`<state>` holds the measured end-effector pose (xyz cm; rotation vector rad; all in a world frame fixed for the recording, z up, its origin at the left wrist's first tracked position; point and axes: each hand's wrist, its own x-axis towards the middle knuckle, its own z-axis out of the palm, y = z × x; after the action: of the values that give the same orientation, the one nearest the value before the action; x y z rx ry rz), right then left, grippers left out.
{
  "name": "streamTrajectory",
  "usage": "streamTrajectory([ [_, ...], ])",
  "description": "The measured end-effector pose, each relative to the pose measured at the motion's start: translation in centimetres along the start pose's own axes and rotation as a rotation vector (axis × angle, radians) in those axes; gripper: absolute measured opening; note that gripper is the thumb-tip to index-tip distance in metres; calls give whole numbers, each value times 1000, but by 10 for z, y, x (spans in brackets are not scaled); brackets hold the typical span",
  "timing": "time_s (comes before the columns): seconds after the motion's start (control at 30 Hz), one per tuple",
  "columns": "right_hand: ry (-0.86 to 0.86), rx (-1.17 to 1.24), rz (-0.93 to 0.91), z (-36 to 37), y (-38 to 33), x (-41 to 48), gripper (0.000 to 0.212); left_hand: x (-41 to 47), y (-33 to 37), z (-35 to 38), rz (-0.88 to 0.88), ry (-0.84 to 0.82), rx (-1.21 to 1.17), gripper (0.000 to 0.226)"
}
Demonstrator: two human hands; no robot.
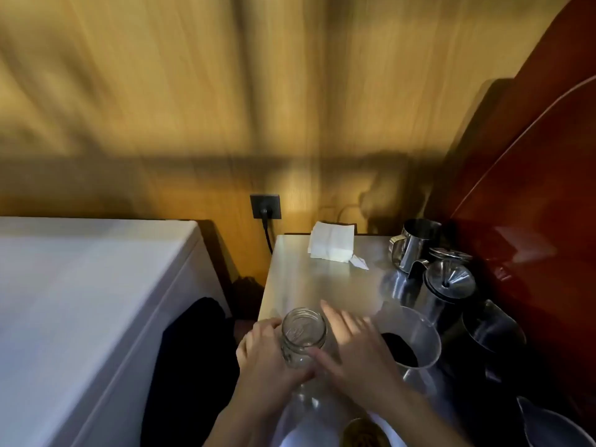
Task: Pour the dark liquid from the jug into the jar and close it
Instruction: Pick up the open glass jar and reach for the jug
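Note:
A clear glass jar (pixel 303 337) with an open mouth and no lid stands near the front left corner of the steel table (pixel 322 279). My left hand (pixel 267 356) wraps around its left side and base. My right hand (pixel 354 346) hovers just right of the jar, fingers spread, thumb touching the jar's lower side, holding nothing. A clear plastic jug (pixel 412 343) with dark liquid in its bottom stands right behind my right hand. A gold-coloured round lid (pixel 362 433) lies at the bottom edge, partly hidden by my right forearm.
Along the right side stand a steel milk pitcher (pixel 412 243), a dark jar with a metal funnel (pixel 450 282), a dark glass container (pixel 490 333) and a clear jug (pixel 554 427). Folded white paper (pixel 332 241) lies at the back. A white appliance (pixel 96 301) sits left.

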<state>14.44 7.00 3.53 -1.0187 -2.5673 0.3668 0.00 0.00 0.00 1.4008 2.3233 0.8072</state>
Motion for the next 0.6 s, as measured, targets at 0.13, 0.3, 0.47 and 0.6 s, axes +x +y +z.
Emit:
streamTrajectory([
  [0.13,69,-28,-12,6,-4,-1,57,0,0,3,16,49,-146,72],
  [0.3,129,-13,-18,12,0,-6,51,-3,-3,8,57,83,-204,58],
  [0.47,155,90,-2,7,2,-17,49,-9,6,10,69,51,-291,58],
  [0.6,161,84,24,2,4,-27,50,-17,12,14,96,24,-336,57],
])
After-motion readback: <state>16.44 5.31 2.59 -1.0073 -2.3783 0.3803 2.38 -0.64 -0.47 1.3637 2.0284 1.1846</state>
